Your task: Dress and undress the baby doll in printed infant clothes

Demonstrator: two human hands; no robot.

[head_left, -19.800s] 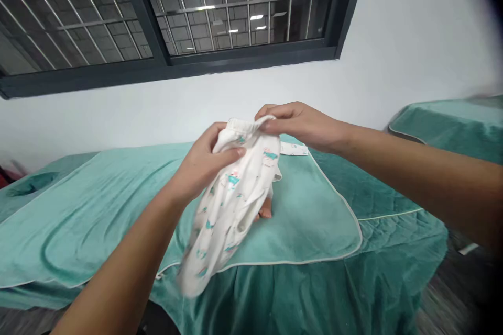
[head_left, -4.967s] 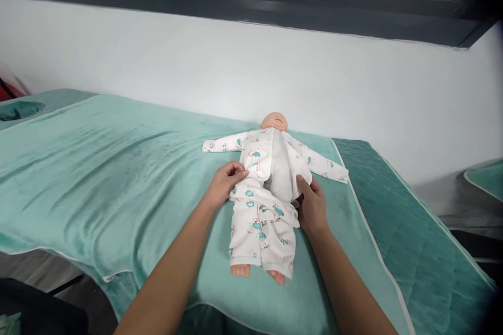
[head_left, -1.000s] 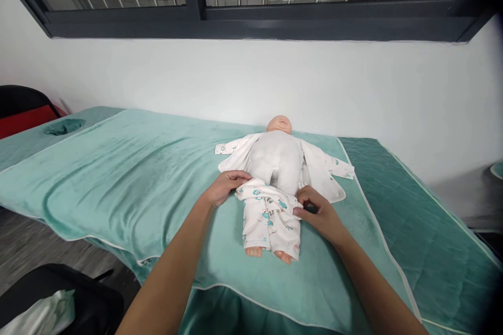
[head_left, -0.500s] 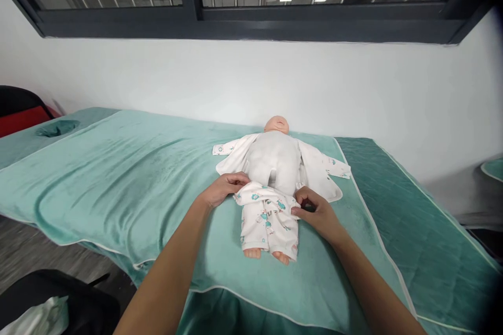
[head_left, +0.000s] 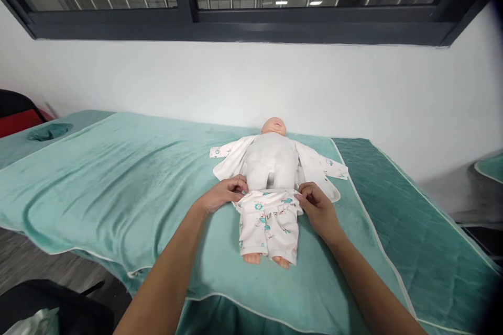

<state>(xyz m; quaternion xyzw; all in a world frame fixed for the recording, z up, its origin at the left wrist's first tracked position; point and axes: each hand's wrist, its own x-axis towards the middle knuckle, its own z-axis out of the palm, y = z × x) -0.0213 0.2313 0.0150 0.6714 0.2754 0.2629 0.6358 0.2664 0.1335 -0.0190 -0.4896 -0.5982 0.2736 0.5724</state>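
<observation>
A baby doll (head_left: 271, 159) lies on its back on a teal towel (head_left: 118, 178), head toward the wall. Its white printed jacket (head_left: 320, 170) is spread open on both sides, baring the pale torso. White printed trousers (head_left: 269, 222) cover the legs, and two bare feet show below the cuffs. My left hand (head_left: 222, 194) pinches the trousers' waistband at the doll's left-of-frame hip. My right hand (head_left: 316, 207) pinches the waistband at the other hip.
The towel covers a long bed with a darker teal quilted cover (head_left: 412, 241) at the right. A white wall and a dark-framed window (head_left: 236, 10) stand behind. A black and red chair (head_left: 15, 112) is at far left, a dark seat (head_left: 51, 309) at bottom left.
Both hands have drawn the trousers' waistband up a little and flattened it across the doll's hips. Five seconds ago the jacket lay closed over the chest; now it is spread open.
</observation>
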